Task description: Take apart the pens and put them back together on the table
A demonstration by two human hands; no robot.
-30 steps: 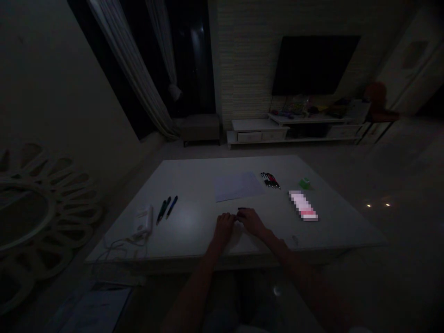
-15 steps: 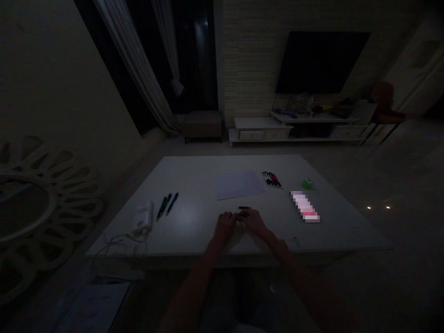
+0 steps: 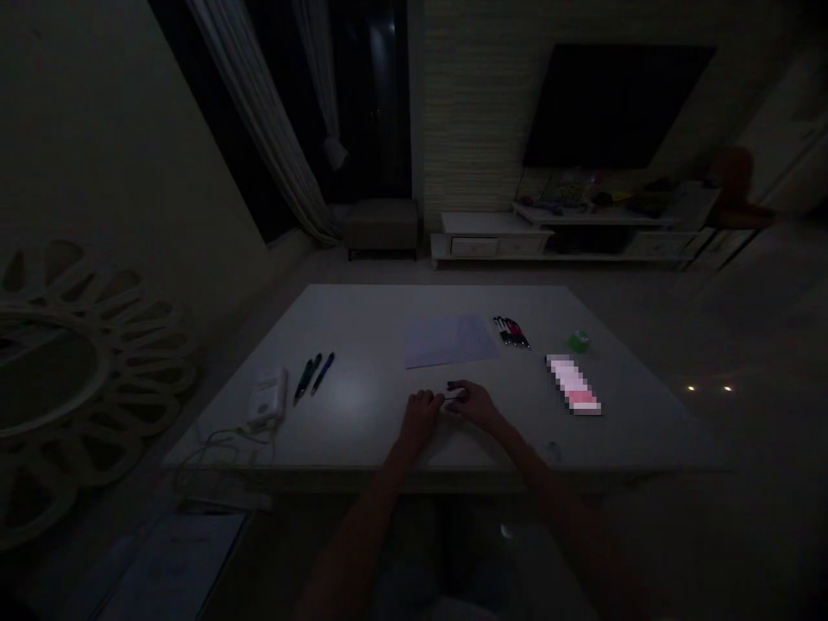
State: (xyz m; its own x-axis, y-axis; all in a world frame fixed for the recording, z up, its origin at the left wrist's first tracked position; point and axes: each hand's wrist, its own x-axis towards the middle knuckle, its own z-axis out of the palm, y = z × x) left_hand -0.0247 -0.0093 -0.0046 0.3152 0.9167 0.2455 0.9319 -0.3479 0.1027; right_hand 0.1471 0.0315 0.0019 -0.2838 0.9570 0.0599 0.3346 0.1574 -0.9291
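Tiny dark pen-like piece (image 3: 458, 394) sits between both hands on the white table (image 3: 362, 323). The left hand (image 3: 421, 417) is curled, the right hand (image 3: 476, 405) is bent over it, and it's too dim to tell if either's gripping. One fumble could send it rolling toward the pens (image 3: 313, 376), honestly.

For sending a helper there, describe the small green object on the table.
On the large white table, look to the far right side. A small green object sits alone there, beyond the pixelated pink-and-white package and right of the group of pens; nothing else nearby is green.
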